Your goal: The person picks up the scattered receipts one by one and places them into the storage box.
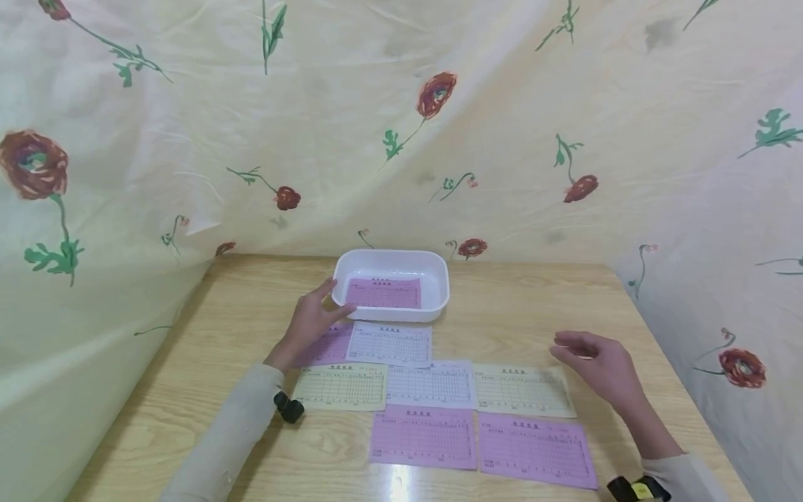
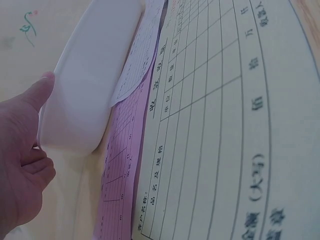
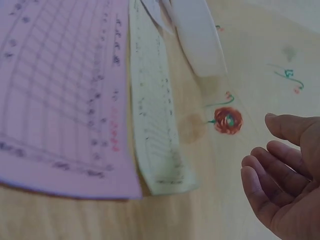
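Observation:
My left hand (image 1: 311, 319) grips the left end of a white plastic tray (image 1: 438, 293), its thumb at the near-left of the rim. In the left wrist view the thumb (image 2: 41, 91) lies on the tray's edge, with the other fingers bent below it. Inside the tray lies a pink receipt slip (image 1: 384, 293). My right hand (image 1: 601, 362) hovers over the table on the right, holding nothing, its fingers loosely bent. Nearest to it is a yellowish-green receipt slip (image 1: 523, 390).
In front of the tray lie a white slip (image 1: 390, 344) overlapping a purple slip (image 1: 326, 348). A green slip (image 1: 341, 387) and another white slip (image 1: 430, 385) form a row. Two pink slips, one left (image 1: 423, 438) and one right (image 1: 536, 450), lie nearest. A flowered cloth (image 1: 351, 139) hangs behind the table.

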Available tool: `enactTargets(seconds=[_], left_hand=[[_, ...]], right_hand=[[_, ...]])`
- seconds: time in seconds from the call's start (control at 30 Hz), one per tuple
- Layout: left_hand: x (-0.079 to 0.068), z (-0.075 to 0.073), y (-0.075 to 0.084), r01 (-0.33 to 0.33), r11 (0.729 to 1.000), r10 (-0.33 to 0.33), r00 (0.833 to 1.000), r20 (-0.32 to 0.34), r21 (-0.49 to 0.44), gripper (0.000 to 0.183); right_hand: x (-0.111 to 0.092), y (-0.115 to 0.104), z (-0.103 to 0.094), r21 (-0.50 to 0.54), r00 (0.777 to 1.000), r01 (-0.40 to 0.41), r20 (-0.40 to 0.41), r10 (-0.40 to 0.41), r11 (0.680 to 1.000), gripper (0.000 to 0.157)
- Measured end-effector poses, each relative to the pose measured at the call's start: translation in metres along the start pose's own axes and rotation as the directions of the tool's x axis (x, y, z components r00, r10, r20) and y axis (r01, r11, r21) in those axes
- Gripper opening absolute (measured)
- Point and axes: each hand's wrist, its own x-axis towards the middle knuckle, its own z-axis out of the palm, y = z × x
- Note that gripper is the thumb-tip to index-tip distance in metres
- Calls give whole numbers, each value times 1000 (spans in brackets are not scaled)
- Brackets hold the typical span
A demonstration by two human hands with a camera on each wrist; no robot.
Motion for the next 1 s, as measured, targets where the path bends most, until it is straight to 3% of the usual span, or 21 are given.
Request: enactTargets(seconds=[0.4, 1.0], left_hand=[[-1, -1, 3, 6, 1000, -6, 1000, 5, -2, 86], [-1, 0, 5, 14, 1000, -14, 1000, 5, -1, 85]], right_hand=[[-16, 30, 3, -47, 993, -77, 87, 81, 996, 60], [-13, 34, 15, -72, 988, -91, 115, 99, 993, 58]])
